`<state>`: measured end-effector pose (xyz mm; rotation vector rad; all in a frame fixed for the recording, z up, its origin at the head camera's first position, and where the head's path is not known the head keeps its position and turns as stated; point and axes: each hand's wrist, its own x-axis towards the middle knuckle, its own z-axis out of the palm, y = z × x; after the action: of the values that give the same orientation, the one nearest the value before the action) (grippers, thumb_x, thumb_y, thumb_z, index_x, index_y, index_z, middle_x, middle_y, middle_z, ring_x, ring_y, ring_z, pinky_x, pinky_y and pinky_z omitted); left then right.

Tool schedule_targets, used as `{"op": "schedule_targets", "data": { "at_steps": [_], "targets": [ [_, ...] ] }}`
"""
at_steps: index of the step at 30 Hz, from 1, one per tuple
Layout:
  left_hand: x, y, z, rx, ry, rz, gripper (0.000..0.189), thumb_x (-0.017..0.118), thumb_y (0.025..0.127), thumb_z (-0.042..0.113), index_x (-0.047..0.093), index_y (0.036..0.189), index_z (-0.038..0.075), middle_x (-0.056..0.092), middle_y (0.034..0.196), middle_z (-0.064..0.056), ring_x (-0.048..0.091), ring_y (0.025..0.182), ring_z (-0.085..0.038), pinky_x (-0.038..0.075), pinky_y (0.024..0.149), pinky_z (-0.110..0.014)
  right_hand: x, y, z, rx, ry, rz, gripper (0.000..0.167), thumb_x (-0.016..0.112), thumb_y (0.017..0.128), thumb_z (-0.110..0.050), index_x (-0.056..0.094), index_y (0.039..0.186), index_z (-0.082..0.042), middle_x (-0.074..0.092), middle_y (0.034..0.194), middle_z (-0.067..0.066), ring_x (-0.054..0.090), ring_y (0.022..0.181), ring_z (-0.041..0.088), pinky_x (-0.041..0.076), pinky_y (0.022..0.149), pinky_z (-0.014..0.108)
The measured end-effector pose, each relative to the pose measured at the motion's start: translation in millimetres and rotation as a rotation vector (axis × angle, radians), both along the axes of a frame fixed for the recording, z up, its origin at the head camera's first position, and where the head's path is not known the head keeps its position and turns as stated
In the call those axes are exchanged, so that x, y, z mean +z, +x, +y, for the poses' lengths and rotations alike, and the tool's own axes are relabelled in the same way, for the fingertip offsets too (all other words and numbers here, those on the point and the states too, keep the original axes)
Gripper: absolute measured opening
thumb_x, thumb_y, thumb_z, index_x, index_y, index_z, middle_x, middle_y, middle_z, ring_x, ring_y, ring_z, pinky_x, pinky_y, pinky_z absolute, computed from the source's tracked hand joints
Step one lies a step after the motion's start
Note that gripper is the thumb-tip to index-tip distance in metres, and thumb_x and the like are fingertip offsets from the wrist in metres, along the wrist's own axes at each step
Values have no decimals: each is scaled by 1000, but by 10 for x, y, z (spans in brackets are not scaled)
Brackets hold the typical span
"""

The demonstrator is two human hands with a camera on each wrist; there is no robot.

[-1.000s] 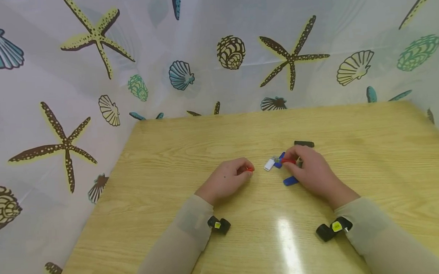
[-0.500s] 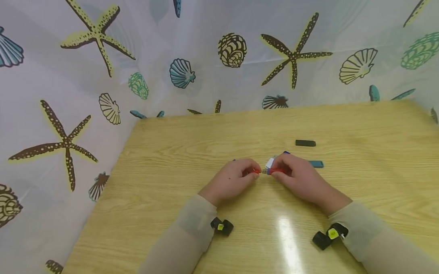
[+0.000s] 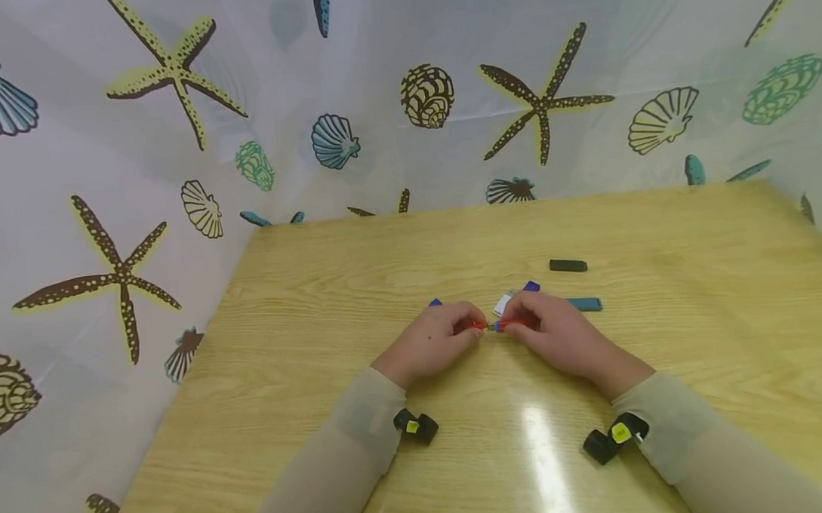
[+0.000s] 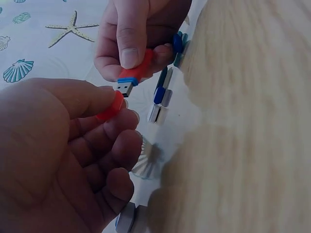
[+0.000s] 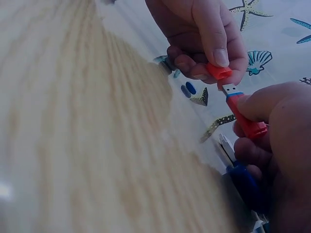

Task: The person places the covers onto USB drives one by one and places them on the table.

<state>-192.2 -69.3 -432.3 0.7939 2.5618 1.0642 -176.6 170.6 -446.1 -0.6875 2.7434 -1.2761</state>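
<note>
Between thumb and fingertips, my left hand (image 3: 433, 340) pinches a small red cap (image 4: 111, 108). Facing it, my right hand (image 3: 556, 333) grips a red USB stick (image 5: 247, 117) with a blue band near its metal plug (image 4: 125, 89). The plug points at the cap, its tip right at the cap's open end in the wrist views. Both hands are close together over the wooden table (image 3: 357, 266). Just behind the right hand's fingers lies a white USB stick (image 3: 500, 305), partly covered.
Beyond the right hand are a blue piece (image 3: 532, 286), a teal stick (image 3: 586, 304) and a black stick (image 3: 568, 265). A bit of blue (image 3: 436, 302) shows behind the left hand. A shell-patterned cloth (image 3: 380, 159) borders the table's back and left.
My right hand has moved left with the red USB stick, bringing its plug up to the cap. The left hand has shifted slightly right with the cap.
</note>
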Motion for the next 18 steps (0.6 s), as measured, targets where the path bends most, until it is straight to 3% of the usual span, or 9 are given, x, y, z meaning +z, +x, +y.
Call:
{"op": "schedule_targets", "data": {
  "at_steps": [11,18],
  "targets": [
    [-19,-7,12,-8,-14,-7,12,61,102,25,68,111,20,63,85,9,56,76,-9,48,72,-26,-13,-10,3,32,21,-28,6,70,98,-22,65,101,-23,64,93,-8,59,85,15,48,80,37],
    [-14,-7,1,-15,-17,19,14,62,102,23,69,113,19,65,88,10,56,78,-8,48,75,-26,6,22,-23,-22,-52,2,7,67,100,-17,66,103,-23,66,100,-7,59,90,15,49,81,36]
  ]
}}
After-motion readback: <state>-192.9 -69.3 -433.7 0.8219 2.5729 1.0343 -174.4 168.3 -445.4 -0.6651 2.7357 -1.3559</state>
